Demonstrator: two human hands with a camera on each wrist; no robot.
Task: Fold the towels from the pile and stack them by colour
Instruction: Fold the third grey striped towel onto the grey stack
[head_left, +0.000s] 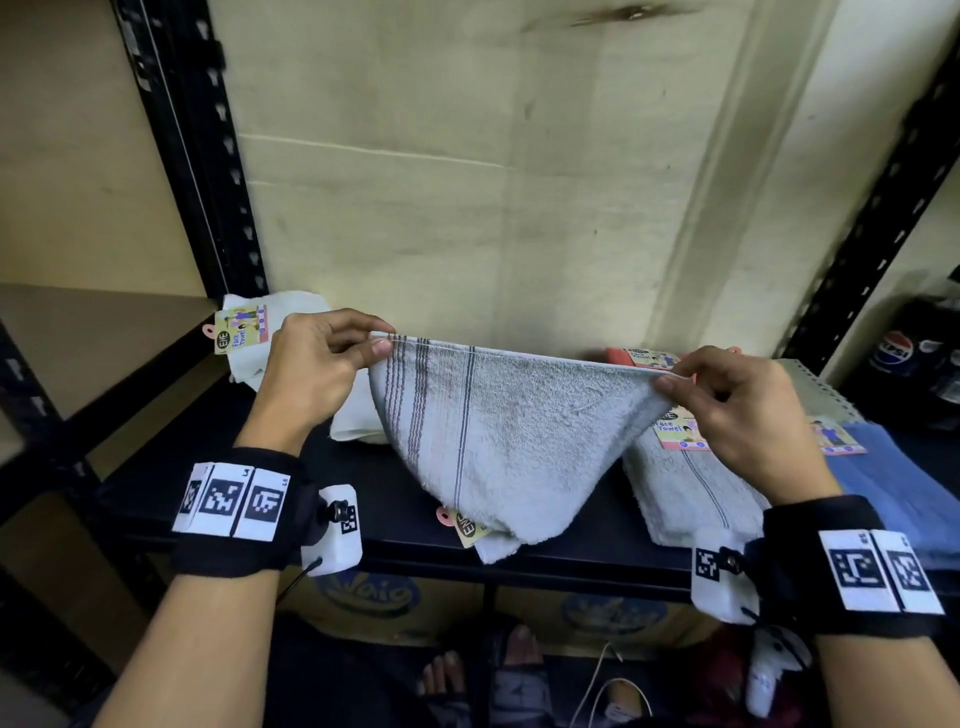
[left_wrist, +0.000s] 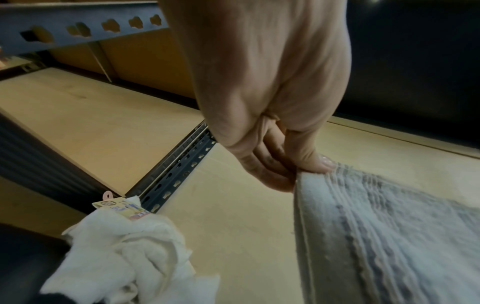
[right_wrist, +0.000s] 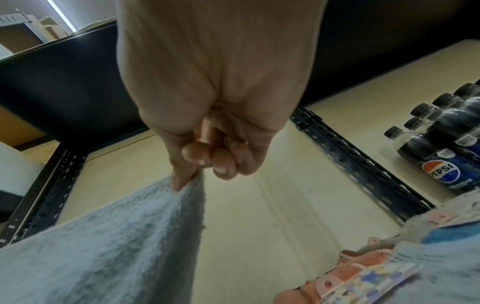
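Grey striped towel (head_left: 498, 426) stretched between both hands, top corners pinched by left hand (head_left: 317, 364) and right hand (head_left: 737, 405).

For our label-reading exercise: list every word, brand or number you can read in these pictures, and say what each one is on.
"PEPSI": bottle label, also legible in the head view.
"Face Towel": tag on the folded grey towel.
"Face Towel": tag on the white towel.
Wristband markers: coded squares, tiny characters unreadable.
Cardboard box logo: too blurred.
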